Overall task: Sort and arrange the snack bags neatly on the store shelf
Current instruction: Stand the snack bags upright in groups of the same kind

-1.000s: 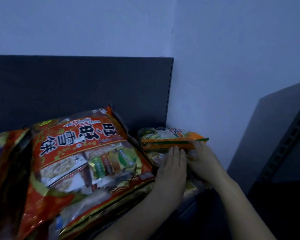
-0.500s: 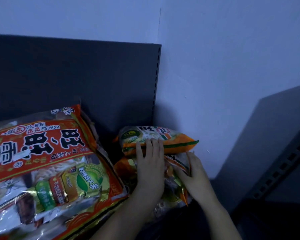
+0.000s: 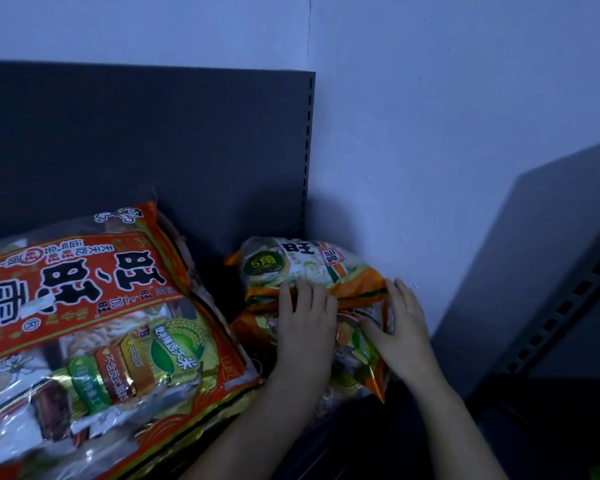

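Neither grip was closed around anything: the left hand (image 3: 305,327) lay palm-down with fingers straight on the stack of small orange-and-green crinkly snack bags (image 3: 312,271), and the right hand (image 3: 400,327) lay open against the stack's right edge, fingers spread on the foil.

At the far left, the large red-and-orange plastic multipack bag (image 3: 94,327) lay flat on the shelf, its top edge reaching toward the dark grey back panel (image 3: 146,140) and its left side cut off by the frame. A narrow dark gap separated its right edge from the small stack. That stack sat in the shelf's right rear corner, near the slotted upright (image 3: 308,133) and just beside the pale blue wall (image 3: 447,133), with little free room on that side. Bare back panel rose above all the bags. At far right stood another dark grey shelving unit (image 3: 551,271), well apart.
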Demonstrator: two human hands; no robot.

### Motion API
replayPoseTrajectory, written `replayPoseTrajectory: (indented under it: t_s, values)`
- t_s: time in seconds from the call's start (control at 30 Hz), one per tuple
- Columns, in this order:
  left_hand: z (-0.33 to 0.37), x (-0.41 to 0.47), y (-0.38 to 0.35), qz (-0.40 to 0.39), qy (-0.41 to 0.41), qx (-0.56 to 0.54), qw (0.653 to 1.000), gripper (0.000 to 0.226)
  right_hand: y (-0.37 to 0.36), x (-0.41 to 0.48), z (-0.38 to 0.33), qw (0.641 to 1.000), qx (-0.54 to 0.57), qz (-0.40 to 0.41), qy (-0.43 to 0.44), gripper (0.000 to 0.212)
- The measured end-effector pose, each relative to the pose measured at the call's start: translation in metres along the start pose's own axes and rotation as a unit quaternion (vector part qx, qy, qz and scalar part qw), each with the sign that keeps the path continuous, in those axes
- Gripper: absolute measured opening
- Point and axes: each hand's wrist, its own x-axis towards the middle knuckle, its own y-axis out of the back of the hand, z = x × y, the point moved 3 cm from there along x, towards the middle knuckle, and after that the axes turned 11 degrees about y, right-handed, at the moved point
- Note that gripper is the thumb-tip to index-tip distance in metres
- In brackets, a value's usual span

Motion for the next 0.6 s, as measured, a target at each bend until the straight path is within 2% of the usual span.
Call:
replayPoseTrajectory:
  t_s: [0.13, 0.27, 0.33, 0.4, 0.5, 0.6]
  values:
    - [0.003, -0.008, -0.001, 0.008, -0.003, 0.01, 1.0, 0.039, 0.001, -0.001, -0.001, 1.0, -0.009, -0.008, -0.008, 0.092]
    - [0.005, -0.017, -0.006, 0.017, -0.008, 0.001, 1.0, 0.036, -0.005, 0.0, -0.001, 0.999, 0.002, -0.032, -0.038, 0.085]
    - [0.007, -0.023, -0.008, 0.029, -0.007, -0.012, 0.999, 0.04, -0.004, -0.001, 0.0, 0.998, 0.024, -0.02, -0.045, 0.068]
    - [0.006, -0.023, -0.01, 0.05, -0.01, -0.012, 0.999, 0.043, -0.001, 0.0, -0.001, 0.998, 0.049, 0.006, -0.036, 0.043]
    - [0.003, -0.017, -0.009, 0.071, -0.049, -0.021, 0.996, 0.037, 0.002, -0.002, -0.004, 0.986, 0.137, 0.089, -0.043, 0.012]
    - [-0.001, -0.014, -0.006, 0.037, -0.07, -0.03, 0.996, 0.05, 0.006, -0.003, -0.01, 0.973, 0.164, 0.151, -0.059, 0.026]
